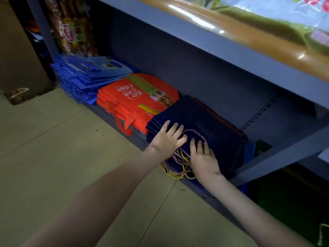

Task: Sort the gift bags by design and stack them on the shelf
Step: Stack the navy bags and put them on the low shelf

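Left hand (167, 138), right hand (203, 158) flat on navy bag stack (217, 125), grip released; cord (195, 131) possibly underneath.

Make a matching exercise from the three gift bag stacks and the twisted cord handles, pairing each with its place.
Things:
1 bright blue bag stack
2 red bag stack
3 navy bag stack
4 twisted cord handles

Places:
A under the left hand and right hand
B middle of the row
C dangling off the front edge of the shelf
D left end of the row

Pairs: 1-D, 2-B, 3-A, 4-C
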Motion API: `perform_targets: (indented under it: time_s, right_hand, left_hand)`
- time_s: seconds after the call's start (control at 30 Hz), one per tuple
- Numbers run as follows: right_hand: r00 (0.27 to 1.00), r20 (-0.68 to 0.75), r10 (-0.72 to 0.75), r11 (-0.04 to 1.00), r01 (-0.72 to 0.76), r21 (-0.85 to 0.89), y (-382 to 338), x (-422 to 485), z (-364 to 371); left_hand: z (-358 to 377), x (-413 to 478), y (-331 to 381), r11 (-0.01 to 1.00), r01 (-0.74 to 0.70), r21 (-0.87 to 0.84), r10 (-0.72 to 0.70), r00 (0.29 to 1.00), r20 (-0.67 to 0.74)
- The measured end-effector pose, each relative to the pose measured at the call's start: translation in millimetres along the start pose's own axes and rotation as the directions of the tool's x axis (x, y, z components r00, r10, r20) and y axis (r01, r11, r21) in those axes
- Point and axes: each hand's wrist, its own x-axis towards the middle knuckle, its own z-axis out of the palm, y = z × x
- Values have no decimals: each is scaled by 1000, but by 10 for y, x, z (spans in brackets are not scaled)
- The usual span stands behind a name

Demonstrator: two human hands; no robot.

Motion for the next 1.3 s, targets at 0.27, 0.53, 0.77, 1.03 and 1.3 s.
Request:
perform_targets:
  time_s: [0.27, 0.53, 0.77, 1.03, 1.3]
  right_hand:
    - [994, 26, -106, 992, 104, 77, 163, 189, 38]
    - [996, -17, -86, 895, 85, 438, 211, 150, -181]
    - [992, 117, 38, 631, -115, 768, 360, 222, -92]
    - [995, -62, -82, 306, 85, 948, 366, 105, -197]
    - [984, -175, 37, 545, 127, 829, 412, 127, -239]
  left_hand:
    - [182, -34, -96, 968, -67, -240, 50, 996, -75]
    - [274, -146, -114, 851, 73, -520, -94, 995, -15]
    - [254, -96, 39, 780, 259, -570, -416, 895, -161]
    - [260, -326, 323, 573, 29, -819, -453, 844, -287]
    - [321, -248, 350, 797, -41, -603, -315, 824, -472]
